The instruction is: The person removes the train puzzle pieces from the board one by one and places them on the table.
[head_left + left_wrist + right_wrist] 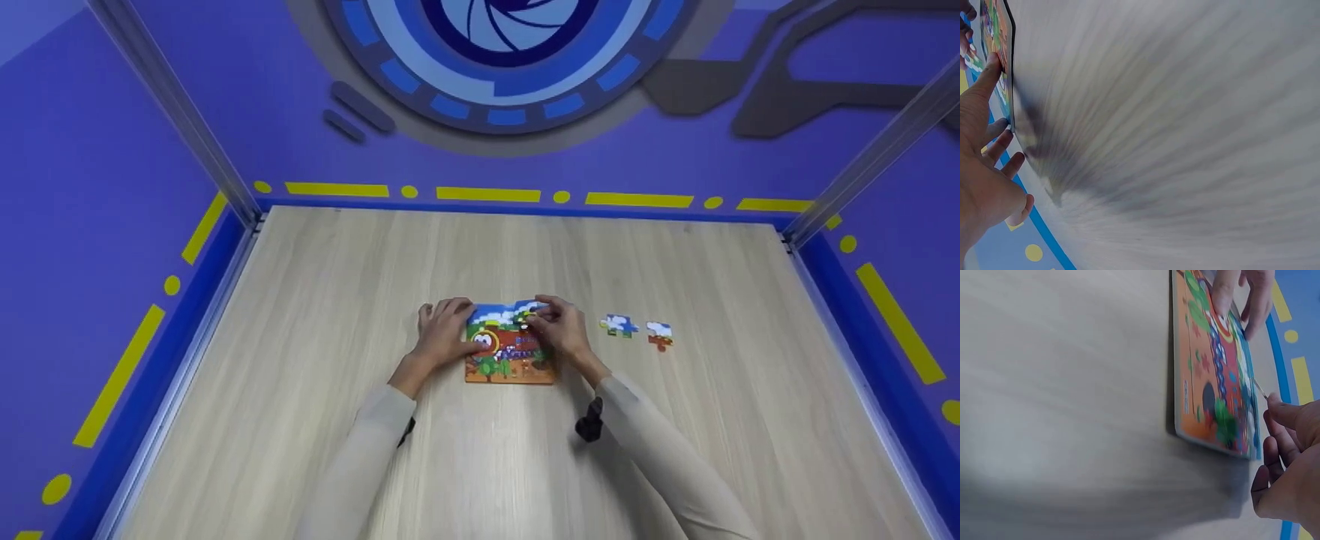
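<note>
A colourful jigsaw puzzle (510,369) with a cartoon picture lies flat on the wooden table. My left hand (442,336) is at its left side, the thumb resting on the picture and the other fingers spread along the left edge. Over the upper right part, my right hand (564,330) pinches a puzzle piece (525,308) between thumb and fingers. That piece sits tilted above the puzzle's top edge; in the right wrist view its thin edge shows at the fingertips of the right hand (1292,444).
Right of the puzzle lie two loose pieces, a blue-and-white one (619,325) and one with white and brown (660,334). Blue panels (510,169) with yellow marks border the wooden table (360,255) at the back and sides.
</note>
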`<state>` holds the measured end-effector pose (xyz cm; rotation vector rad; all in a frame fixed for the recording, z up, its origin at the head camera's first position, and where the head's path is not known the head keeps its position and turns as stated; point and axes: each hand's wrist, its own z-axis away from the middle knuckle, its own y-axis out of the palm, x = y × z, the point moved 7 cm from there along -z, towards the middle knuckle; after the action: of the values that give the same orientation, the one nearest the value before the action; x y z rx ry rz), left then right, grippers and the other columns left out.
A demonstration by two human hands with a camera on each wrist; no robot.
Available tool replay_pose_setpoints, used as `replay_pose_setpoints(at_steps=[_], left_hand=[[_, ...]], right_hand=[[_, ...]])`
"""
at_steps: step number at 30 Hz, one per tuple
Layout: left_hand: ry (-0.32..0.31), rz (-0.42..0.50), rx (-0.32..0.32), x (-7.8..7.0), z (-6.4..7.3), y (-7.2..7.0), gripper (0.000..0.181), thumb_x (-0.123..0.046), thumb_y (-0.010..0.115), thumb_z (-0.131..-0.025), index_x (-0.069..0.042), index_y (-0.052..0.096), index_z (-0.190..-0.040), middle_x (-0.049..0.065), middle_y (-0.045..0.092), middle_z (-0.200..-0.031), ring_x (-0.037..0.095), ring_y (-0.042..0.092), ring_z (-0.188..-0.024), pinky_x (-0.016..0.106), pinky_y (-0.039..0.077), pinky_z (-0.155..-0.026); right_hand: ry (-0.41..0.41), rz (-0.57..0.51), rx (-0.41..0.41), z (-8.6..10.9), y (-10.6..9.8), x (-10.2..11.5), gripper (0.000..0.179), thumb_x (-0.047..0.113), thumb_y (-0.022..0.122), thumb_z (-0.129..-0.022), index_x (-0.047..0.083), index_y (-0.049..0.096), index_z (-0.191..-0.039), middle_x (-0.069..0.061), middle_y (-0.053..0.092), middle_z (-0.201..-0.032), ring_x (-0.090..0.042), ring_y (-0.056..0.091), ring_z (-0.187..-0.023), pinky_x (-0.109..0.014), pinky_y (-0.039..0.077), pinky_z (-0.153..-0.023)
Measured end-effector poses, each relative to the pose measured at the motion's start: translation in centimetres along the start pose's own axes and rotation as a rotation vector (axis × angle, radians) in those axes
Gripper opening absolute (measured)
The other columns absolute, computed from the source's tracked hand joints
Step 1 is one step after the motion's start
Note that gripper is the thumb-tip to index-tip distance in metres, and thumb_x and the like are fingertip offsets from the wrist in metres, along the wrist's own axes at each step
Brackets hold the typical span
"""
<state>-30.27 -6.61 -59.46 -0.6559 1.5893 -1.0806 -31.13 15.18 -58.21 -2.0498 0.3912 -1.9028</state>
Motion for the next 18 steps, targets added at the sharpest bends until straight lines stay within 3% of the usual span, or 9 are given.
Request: replay_pose_setpoints(at_steps=[4,8,18], left_hand=[[-0.006,-0.003,-0.013,0.0,0.0,-0.1,0.082,-0.055,0.079,-0.082,-0.010,0.056,-0.147,0.012,0.054,-0.148,0.034,0.044,-0.141,0.067,0.022,-0.115],[-0.005,0.008,-0.015,0.1,0.0,-0.2,0.082,-0.054,0.080,-0.082,-0.010,0.056,-0.146,0.012,0.053,-0.147,0.034,0.043,-0.141,0.067,0.022,-0.115],[-0.009,-0.003,0.005,0.0,0.0,-0.1,0.082,-0.056,0.077,-0.084,-0.010,0.055,-0.147,0.010,0.053,-0.149,0.033,0.042,-0.141,0.065,0.022,-0.114]], right_hand=[[0.094,-0.018,-0.003,-0.3,-1.1,-1.0,0.043,0.000,0.071,-0.092,-0.005,0.062,-0.134,-0.019,0.072,-0.100,-0.024,0.071,-0.090,-0.027,0.058,-0.082],[0.131,-0.014,-0.017,-0.7,-2.1,-1.5,0.045,-0.001,0.071,-0.092,-0.005,0.060,-0.136,-0.022,0.072,-0.105,-0.027,0.070,-0.094,-0.026,0.058,-0.085],[0.128,0.015,-0.032,-0.3,-4.6,-2.9,0.045,0.000,0.072,-0.092,-0.005,0.061,-0.135,-0.023,0.072,-0.105,-0.016,0.066,-0.088,-0.011,0.049,-0.073]])
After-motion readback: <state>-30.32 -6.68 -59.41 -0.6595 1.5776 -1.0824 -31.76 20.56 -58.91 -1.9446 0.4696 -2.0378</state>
